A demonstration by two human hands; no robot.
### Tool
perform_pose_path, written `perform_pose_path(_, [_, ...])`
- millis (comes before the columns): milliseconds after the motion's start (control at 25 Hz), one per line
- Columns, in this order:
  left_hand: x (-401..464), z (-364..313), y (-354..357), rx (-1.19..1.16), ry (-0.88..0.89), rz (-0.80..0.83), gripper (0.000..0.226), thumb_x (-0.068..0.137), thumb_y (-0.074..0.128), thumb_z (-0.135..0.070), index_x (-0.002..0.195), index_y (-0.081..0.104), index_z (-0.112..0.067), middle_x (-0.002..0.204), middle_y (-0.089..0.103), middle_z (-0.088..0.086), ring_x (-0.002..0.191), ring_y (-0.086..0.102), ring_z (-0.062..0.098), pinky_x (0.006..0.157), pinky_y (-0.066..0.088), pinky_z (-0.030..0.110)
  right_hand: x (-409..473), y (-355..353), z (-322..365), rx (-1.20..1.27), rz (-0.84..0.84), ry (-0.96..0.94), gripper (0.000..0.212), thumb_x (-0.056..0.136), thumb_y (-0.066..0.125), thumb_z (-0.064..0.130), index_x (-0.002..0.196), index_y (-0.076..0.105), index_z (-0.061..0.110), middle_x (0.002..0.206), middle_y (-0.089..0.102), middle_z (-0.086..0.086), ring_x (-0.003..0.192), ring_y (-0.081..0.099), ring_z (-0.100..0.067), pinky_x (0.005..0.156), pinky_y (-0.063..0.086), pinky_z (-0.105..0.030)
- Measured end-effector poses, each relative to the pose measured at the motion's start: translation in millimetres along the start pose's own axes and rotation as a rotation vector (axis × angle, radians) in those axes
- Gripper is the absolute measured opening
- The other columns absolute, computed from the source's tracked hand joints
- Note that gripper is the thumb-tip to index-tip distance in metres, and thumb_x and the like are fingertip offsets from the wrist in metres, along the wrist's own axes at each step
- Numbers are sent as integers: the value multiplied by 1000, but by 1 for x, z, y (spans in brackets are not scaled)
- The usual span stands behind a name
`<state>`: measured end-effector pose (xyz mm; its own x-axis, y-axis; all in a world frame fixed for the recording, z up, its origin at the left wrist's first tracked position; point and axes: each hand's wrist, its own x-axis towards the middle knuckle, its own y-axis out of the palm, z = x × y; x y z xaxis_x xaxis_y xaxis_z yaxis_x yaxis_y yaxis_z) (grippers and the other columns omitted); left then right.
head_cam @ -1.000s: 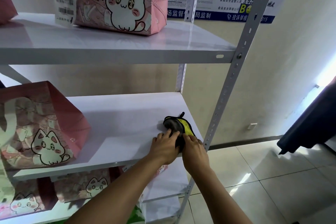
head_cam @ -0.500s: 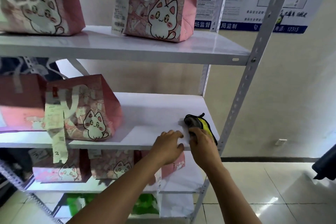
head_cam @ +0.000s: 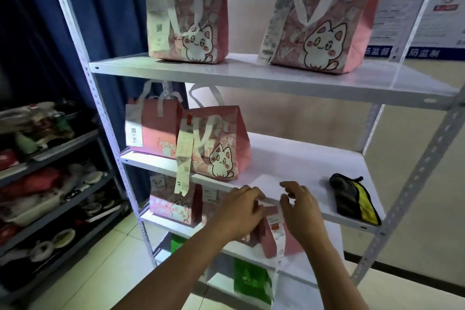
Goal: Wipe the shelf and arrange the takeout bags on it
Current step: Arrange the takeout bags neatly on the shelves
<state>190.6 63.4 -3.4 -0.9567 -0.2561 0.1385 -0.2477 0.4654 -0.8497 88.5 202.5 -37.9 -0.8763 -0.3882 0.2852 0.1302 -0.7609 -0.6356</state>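
We see cloth [head_cam: 354,200] lying on middle shelf [head_cam: 289,166], right end, long axis front-to-back. Left hand [head_cam: 240,211] and right hand [head_cam: 299,205] loosely curled at shelf's front edge, apparently gripping nothing.

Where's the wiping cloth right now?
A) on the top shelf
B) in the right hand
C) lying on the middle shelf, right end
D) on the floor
C: the cloth lies on the middle shelf near its right end, apart from both hands.
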Motion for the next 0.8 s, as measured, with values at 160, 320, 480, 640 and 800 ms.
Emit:
perform_pose_path(160, [-23, 17, -33, -13, -23, -85, 29, 96, 54, -28, 122, 63, -18, 124, 62, -1, 114, 54, 18, 96, 48, 39, -3, 15, 36, 42, 33, -56, 28, 100, 55, 20, 127, 61, 28, 122, 63, -1, 109, 61, -15, 93, 51, -32])
perform_pose_path(320, [-41, 33, -50, -43, -37, -110, 27, 96, 57, -28, 121, 62, -19, 124, 62, -4, 111, 55, 15, 95, 50, 36, -11, 23, 63, 26, 59, -52, 29, 101, 54, 23, 129, 59, 29, 124, 63, 0, 110, 62, -15, 94, 53, -31])
perform_pose_path(480, [-54, 49, -62, -72, -25, -123, 27, 98, 57, -28, 123, 62, -21, 125, 60, -5, 111, 56, 13, 94, 49, 30, -17, 26, 89, 20, 45, -70, 28, 102, 54, 23, 128, 59, 28, 121, 65, -1, 105, 62, -14, 91, 54, -31])
perform_pose_path(640, [-67, 69, -83, -93, -12, -121, 28, 97, 56, -29, 124, 62, -21, 126, 59, -7, 113, 55, 12, 99, 49, 36, -26, 36, 116, 20, 36, -75, 27, 101, 53, 23, 126, 60, 29, 119, 66, -1, 103, 62, -14, 89, 54, -32])
perform_pose_path(800, [-83, 93, -101, -94, 11, -92, 27, 97, 54, -30, 121, 62, -23, 124, 61, -6, 111, 56, 14, 97, 50, 39, -42, 52, 145, -23, 60, -51, 25, 102, 51, 26, 126, 59, 29, 124, 63, 0, 100, 63, -15, 76, 56, -28])
